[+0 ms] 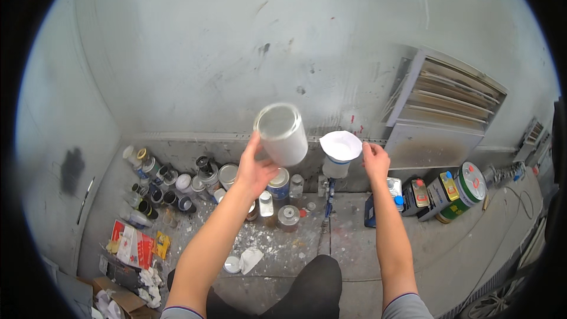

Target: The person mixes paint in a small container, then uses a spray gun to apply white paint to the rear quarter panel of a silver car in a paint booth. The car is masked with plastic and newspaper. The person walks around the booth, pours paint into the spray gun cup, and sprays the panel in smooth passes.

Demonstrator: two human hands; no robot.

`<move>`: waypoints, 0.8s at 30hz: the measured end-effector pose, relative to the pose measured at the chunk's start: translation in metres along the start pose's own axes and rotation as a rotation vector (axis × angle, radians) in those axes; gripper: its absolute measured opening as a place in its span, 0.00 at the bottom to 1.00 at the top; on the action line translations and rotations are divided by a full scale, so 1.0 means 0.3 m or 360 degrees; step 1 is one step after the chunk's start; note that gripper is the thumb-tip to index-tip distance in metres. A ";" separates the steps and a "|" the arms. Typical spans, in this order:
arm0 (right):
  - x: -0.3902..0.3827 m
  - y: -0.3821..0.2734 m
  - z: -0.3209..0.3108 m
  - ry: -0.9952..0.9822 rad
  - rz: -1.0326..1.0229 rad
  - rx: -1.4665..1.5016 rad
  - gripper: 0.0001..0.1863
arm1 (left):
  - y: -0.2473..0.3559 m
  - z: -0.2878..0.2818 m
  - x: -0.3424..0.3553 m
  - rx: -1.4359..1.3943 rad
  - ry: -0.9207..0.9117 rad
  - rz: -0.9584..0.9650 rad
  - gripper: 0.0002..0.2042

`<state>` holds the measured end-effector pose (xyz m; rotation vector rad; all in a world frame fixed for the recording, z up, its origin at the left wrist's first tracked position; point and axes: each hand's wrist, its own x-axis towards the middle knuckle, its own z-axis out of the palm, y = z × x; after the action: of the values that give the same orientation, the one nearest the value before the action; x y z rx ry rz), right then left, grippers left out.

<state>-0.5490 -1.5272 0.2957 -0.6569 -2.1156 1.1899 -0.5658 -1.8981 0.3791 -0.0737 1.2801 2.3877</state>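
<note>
My left hand (255, 168) is wrapped round a clear cylindrical cup (284, 142) with whitish walls or contents, held up in front of the wall. The cup leans slightly, and I cannot tell how full it is. To its right, a white paper paint strainer (341, 143) sits in the top of a translucent pot (335, 169). Below that pot is a blue spray gun (331, 198), standing upright. The fingers of my right hand (376, 160) pinch the strainer's right edge. A gap separates the cup from the strainer.
Several paint cans and jars (277, 184) crowd the paint-spotted surface on the left. Metal solvent cans (440, 192) and a green-and-white drum (471, 186) stand at right. A louvred vent (455, 97) is set in the grey wall. Crumpled paper (150, 283) lies lower left.
</note>
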 end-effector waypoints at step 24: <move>0.057 -0.160 0.012 -0.0010 -0.0056 0.0042 0.14 | -0.236 -0.349 -0.070 0.0205 0.0292 -0.0182 0.62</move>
<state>-0.5690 -1.5404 0.3408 -0.6024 -2.1045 1.2006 -0.5347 -1.9554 0.2690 -0.3253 1.4682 2.2382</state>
